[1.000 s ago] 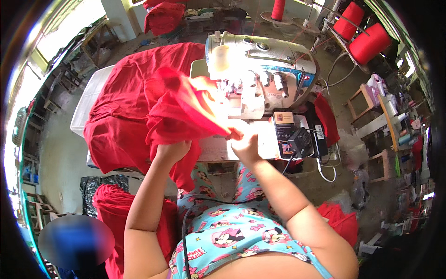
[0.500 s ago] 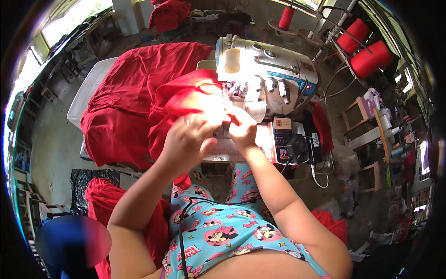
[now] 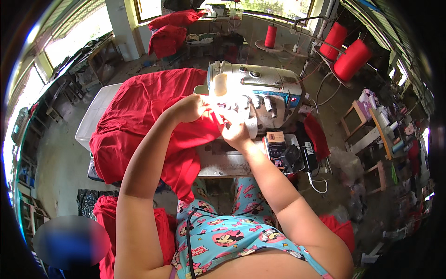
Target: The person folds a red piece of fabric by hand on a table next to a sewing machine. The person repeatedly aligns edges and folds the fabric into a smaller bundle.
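A white sewing machine (image 3: 274, 83) stands on the table before me, its needle area washed out by bright light. Red fabric (image 3: 193, 132) runs from under my hands across the table's front edge and hangs down. My left hand (image 3: 191, 108) is closed on the red fabric just left of the needle area. On the near right side of the needle, my right hand (image 3: 234, 130) pinches the fabric's edge between thumb and fingers. Glare hides the exact place where the cloth meets the machine.
A large heap of red cloth (image 3: 134, 121) covers the table's left part. Red thread cones (image 3: 350, 60) stand on a rack at the back right. Right of my right hand lie a small box (image 3: 275, 144) and a black charger (image 3: 293, 158) with cables. More red cloth (image 3: 104, 216) sits by my left side.
My left hand has moved away from me, up to the machine, and drawn the red fabric with it. My right hand stays near the needle area. The view has tilted upward.
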Motion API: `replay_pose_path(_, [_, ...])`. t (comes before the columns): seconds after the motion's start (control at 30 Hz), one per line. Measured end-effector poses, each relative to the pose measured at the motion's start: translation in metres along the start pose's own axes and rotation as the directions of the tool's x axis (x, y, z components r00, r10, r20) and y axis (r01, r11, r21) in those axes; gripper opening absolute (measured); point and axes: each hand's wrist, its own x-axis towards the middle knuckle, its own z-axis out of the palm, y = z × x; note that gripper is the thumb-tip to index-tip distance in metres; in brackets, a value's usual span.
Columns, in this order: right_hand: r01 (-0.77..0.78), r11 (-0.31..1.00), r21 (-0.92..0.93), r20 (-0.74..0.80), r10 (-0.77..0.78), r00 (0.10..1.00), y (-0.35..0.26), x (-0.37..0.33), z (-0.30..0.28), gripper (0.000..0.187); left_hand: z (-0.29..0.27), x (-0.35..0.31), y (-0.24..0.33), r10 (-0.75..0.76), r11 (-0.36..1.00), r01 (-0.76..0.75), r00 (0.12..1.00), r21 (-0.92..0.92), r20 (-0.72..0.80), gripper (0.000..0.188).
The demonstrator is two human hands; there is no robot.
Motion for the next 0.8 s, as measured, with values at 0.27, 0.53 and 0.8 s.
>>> replay_pose_path(0.27, [0.051, 0.999, 0.002, -0.148, -0.051, 0.988, -0.001, 0.004, 0.013, 0.015, 0.012, -0.085, 0.079, -0.244, 0.954, 0.221, 0.965, 0.200, 0.095, 0.039])
replay_pose_path(0.53, [0.359, 0.872, -0.333, -0.155, -0.426, 0.891, -0.087, 0.031, 0.011, 0.038, 0.100, -0.055, 0.034, 0.383, 0.900, 0.063, 0.353, 0.430, -0.854, 0.086])
replay_pose_path(0.8, [0.154, 0.966, -0.207, -0.126, -0.183, 0.975, -0.094, 0.025, 0.001, 0.043, 0.098, -0.056, 0.048, 0.210, 0.978, -0.105, 0.415, 0.183, -0.885, 0.032])
